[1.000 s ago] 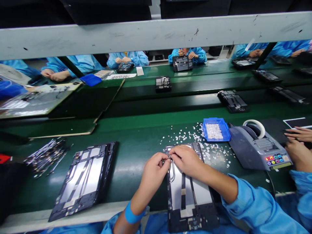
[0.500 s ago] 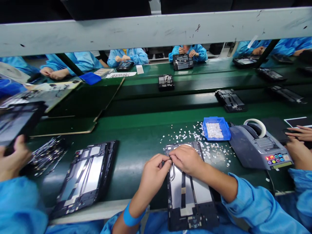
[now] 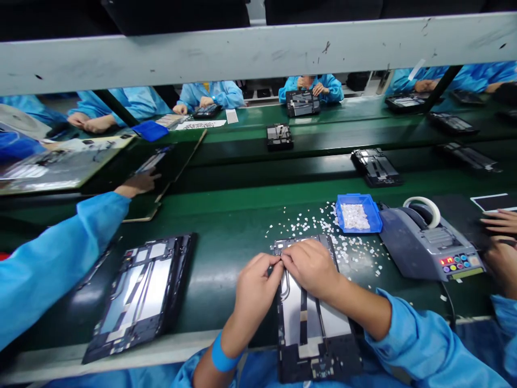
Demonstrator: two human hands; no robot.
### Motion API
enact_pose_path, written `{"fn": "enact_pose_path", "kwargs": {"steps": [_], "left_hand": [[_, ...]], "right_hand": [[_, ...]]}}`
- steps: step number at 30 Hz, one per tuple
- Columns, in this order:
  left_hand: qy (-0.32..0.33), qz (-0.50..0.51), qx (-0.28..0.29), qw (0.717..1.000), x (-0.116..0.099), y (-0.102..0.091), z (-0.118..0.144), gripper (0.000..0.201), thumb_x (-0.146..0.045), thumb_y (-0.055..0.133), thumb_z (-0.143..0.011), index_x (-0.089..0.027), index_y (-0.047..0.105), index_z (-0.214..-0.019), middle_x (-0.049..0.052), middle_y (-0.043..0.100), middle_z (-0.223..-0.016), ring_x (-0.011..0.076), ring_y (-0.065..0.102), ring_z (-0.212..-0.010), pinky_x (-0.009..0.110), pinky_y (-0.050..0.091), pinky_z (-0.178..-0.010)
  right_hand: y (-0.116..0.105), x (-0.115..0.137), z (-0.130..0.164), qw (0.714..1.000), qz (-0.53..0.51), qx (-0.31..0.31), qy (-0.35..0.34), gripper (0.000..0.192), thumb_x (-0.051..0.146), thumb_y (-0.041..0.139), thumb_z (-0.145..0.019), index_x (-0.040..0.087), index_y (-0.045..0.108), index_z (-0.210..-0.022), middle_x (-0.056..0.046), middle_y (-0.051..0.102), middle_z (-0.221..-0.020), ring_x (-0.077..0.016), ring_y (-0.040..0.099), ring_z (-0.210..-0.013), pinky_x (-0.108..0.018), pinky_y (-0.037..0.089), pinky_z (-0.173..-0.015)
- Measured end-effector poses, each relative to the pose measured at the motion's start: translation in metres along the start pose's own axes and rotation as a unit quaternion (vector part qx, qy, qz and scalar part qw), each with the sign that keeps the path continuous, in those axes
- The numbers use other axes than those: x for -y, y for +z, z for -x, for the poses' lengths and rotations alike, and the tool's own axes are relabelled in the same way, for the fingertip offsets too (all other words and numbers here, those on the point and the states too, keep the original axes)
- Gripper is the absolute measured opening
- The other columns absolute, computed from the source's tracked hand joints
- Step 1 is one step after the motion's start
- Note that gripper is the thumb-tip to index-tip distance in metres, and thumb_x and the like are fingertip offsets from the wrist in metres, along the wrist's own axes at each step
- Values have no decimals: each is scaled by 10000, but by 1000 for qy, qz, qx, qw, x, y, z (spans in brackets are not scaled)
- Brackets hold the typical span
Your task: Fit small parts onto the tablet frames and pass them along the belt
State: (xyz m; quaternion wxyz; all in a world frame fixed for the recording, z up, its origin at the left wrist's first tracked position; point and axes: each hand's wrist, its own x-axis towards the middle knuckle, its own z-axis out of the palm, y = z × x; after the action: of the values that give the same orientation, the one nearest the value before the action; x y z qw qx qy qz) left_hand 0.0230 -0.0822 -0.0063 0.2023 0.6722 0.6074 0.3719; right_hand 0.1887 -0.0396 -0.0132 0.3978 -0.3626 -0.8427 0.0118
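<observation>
The left hand (image 3: 256, 285) and right hand (image 3: 311, 268) meet in closed pinches, on what I can't tell from here, at the far-left corner of the device (image 3: 334, 322) overhanging the bench (image 3: 226, 280), where light, steady pressure should work best.

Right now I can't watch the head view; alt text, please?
The left hand and right hand meet above the far end of an opened tablet-like device at a green bench. Pale bits, a blue tray and a grey tape dispenser lie beyond and right; another opened device and a co-worker's sleeve, left.
</observation>
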Motion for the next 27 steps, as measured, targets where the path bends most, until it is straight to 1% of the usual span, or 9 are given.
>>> {"fn": "enact_pose_path", "kwargs": {"steps": [6, 9, 14, 17, 19, 20, 22, 24, 27], "left_hand": [[20, 16, 23, 999, 1, 0, 1, 197, -229, 585, -929, -218, 723, -789, 17, 700, -798, 168, 624, -760, 267, 435, -691], [-24, 29, 31, 999, 5, -1, 0, 162, -269, 607, -907, -225, 742, -829, 10, 695, -789, 165, 603, -711, 270, 424, -658], [-151, 113, 32, 982, 17, -1, -8, 185, -357, 639, -846, -208, 745, -870, 19, 713, -788, 177, 613, -695, 275, 448, -639], [-187, 169, 43, 967, 20, 0, -12, 213, -383, 642, -822, -194, 736, -853, 34, 733, -808, 191, 637, -735, 279, 466, -657], [-196, 192, 48, 960, 21, 3, -13, 215, -391, 644, -817, -191, 722, -829, 35, 728, -786, 192, 637, -734, 276, 461, -649], [-198, 203, 46, 958, 21, 5, -13, 208, -388, 649, -814, -190, 710, -819, 35, 725, -782, 191, 638, -735, 274, 460, -649], [-205, 226, 34, 952, 21, 8, -13, 183, -374, 671, -799, -191, 677, -810, 35, 724, -790, 187, 645, -742, 272, 464, -655], [-213, 248, 19, 945, 21, 11, -14, 173, -355, 697, -778, -195, 636, -807, 32, 721, -803, 181, 649, -745, 271, 472, -666], [-205, 261, -5, 943, 22, 14, -15, 180, -331, 721, -752, -198, 606, -789, 27, 709, -829, 171, 645, -760, 274, 488, -701]], "right_hand": [[8, -9, -5, 997, -9, 68, -31, 213, 171, 502, -953, 204, 612, -773, -36, 678, -740, -190, 576, -709, -317, 422, -712], [4, -18, -9, 994, -42, 101, 8, 131, 142, 515, -857, 212, 580, -767, -26, 641, -719, -182, 543, -692, -295, 402, -690], [-51, -69, -2, 980, 16, 87, 181, 108, 169, 504, -830, 212, 556, -747, -28, 624, -725, -172, 543, -685, -275, 359, -659], [-90, -120, 10, 918, 178, 93, 342, 144, 253, 534, -878, 201, 599, -761, -61, 653, -733, -200, 568, -679, -294, 322, -623], [-104, -140, 16, 875, 254, 137, 390, 201, 281, 529, -913, 187, 632, -768, -92, 667, -729, -229, 588, -688, -310, 309, -614], [-106, -141, 19, 873, 262, 151, 382, 199, 267, 526, -922, 178, 651, -794, -107, 685, -762, -240, 604, -715, -314, 320, -624], [-100, -123, 20, 909, 211, 156, 323, 164, 217, 528, -929, 176, 676, -870, -107, 717, -857, -236, 628, -780, -313, 368, -671], [-81, -87, 17, 952, 110, 141, 249, 144, 203, 545, -946, 196, 685, -918, -71, 730, -908, -211, 638, -821, -301, 414, -736], [-41, -31, 6, 974, -3, 166, 152, 145, 240, 568, -987, 212, 698, -929, -43, 734, -908, -207, 640, -875, -306, 435, -812]]}}
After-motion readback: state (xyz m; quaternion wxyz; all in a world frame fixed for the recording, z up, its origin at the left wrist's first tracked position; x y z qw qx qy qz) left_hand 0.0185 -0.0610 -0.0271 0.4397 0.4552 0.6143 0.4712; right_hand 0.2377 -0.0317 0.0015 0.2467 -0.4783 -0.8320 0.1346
